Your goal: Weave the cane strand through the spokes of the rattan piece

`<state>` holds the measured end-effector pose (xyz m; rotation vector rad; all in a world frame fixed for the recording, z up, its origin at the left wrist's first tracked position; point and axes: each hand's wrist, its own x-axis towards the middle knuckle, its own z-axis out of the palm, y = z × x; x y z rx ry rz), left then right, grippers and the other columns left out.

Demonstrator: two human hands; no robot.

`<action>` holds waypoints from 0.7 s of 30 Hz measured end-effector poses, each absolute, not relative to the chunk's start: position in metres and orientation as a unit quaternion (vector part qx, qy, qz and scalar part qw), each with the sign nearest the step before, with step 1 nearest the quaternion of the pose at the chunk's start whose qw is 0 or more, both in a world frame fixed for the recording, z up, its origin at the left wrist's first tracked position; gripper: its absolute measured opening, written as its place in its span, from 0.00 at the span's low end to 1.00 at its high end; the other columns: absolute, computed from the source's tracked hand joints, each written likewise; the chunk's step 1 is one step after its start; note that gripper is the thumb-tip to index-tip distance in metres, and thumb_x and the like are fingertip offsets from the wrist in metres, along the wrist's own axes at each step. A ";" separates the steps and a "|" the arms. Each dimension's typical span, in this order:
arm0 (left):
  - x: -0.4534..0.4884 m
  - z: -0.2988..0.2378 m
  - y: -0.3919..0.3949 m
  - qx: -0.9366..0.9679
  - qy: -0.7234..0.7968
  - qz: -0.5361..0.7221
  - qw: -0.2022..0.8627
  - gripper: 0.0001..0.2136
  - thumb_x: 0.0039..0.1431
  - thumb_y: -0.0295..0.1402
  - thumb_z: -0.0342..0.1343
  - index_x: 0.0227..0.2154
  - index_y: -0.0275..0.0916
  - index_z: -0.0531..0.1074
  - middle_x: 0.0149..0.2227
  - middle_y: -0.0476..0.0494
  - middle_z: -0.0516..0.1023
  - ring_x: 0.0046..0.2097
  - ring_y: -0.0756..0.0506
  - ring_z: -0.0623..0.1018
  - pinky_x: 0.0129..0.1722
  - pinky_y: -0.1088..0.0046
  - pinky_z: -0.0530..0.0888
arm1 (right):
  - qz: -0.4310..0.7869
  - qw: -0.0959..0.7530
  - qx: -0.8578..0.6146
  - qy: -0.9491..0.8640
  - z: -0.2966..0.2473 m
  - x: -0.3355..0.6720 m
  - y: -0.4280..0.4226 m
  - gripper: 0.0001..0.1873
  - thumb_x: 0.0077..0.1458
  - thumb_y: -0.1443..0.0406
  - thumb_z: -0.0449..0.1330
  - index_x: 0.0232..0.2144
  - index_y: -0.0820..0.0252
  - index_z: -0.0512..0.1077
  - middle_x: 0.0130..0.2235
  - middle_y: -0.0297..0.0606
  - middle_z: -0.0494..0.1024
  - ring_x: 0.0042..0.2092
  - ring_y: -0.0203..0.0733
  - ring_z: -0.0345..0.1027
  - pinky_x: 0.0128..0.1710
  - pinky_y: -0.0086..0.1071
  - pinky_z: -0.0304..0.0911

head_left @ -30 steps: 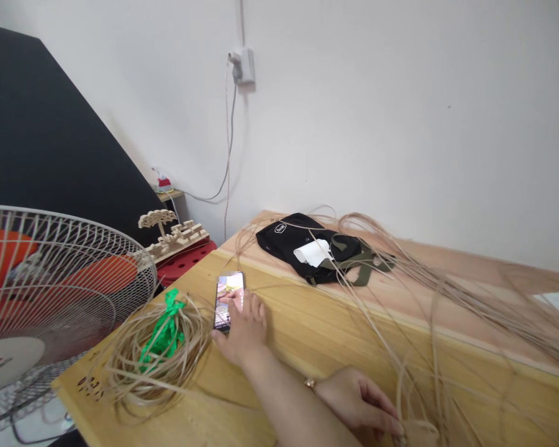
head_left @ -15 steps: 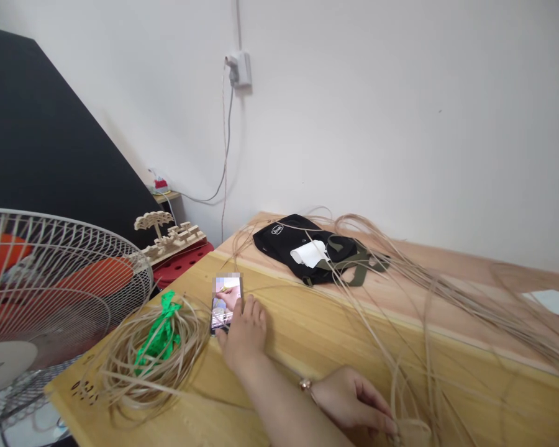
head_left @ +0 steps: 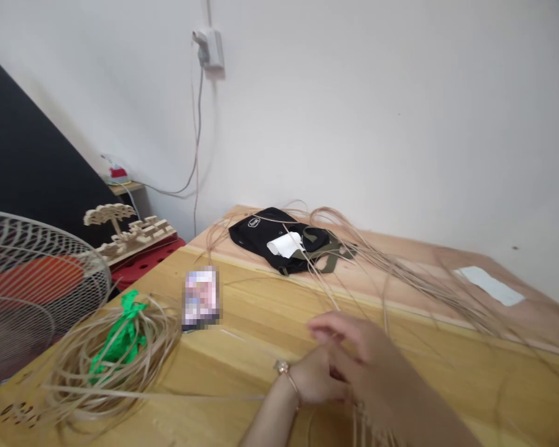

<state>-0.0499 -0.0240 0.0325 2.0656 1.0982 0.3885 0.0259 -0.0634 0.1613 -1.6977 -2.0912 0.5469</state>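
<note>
My left hand [head_left: 314, 375], with a bracelet [head_left: 283, 367] at its wrist, is closed at the end of a small woven piece of thin tan strips [head_left: 366, 425]. My right hand [head_left: 358, 341] comes in from the lower right and lies over the left one. Its fingers are bent and blurred, so I cannot see whether they hold a strip. Loose tan strips [head_left: 323, 285] run from behind the hands toward the back of the table. A phone [head_left: 201, 298] with a lit, pixelated screen stands to the left, apart from both hands.
A coil of tan strips [head_left: 161, 347] with green wrapping [head_left: 125, 335] lies at the table's left. Behind are a black bag [head_left: 256, 233], white paper [head_left: 286, 244] and a bundle of long strips [head_left: 414, 279]. A fan [head_left: 41, 279] stands beyond the left edge.
My right hand has left the phone and moved right, back over my left hand. The camera view has shifted right, so the table things appear farther left.
</note>
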 end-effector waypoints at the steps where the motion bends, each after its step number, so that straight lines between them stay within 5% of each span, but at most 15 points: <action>1: -0.050 0.031 -0.024 0.802 0.393 0.137 0.429 0.19 0.44 0.43 0.53 0.30 0.31 0.76 0.21 0.46 0.74 0.23 0.51 0.67 0.19 0.81 0.62 | 0.212 0.215 -0.626 -0.719 0.158 0.049 -0.064 0.16 0.54 0.61 0.45 0.37 0.54 0.71 0.38 0.36 0.75 0.39 0.40 0.68 0.37 0.32 0.63; 5: -0.051 0.028 -0.023 0.633 0.272 0.118 0.715 0.17 0.39 0.40 0.58 0.29 0.31 0.76 0.23 0.47 0.73 0.22 0.54 0.65 0.22 0.81 0.60 | 0.199 0.204 -0.640 -0.713 0.131 0.108 -0.068 0.16 0.54 0.63 0.45 0.36 0.57 0.72 0.38 0.38 0.75 0.41 0.40 0.67 0.41 0.33 0.62; 12: -0.052 0.032 -0.021 0.580 0.265 0.132 0.759 0.19 0.32 0.43 0.62 0.23 0.30 0.74 0.20 0.50 0.70 0.22 0.55 0.64 0.23 0.79 0.59 | 0.165 0.143 -0.556 -0.802 0.104 0.122 -0.072 0.16 0.52 0.70 0.47 0.36 0.54 0.73 0.48 0.38 0.69 0.51 0.40 0.59 0.49 0.38 0.55; 21: -0.052 0.033 -0.022 0.552 0.257 0.128 0.783 0.21 0.29 0.44 0.63 0.23 0.30 0.72 0.20 0.51 0.69 0.22 0.55 0.65 0.25 0.78 0.60 | 0.201 0.143 -0.593 -0.767 0.097 0.129 -0.086 0.10 0.53 0.67 0.49 0.30 0.57 0.71 0.31 0.35 0.73 0.36 0.37 0.65 0.37 0.31 0.59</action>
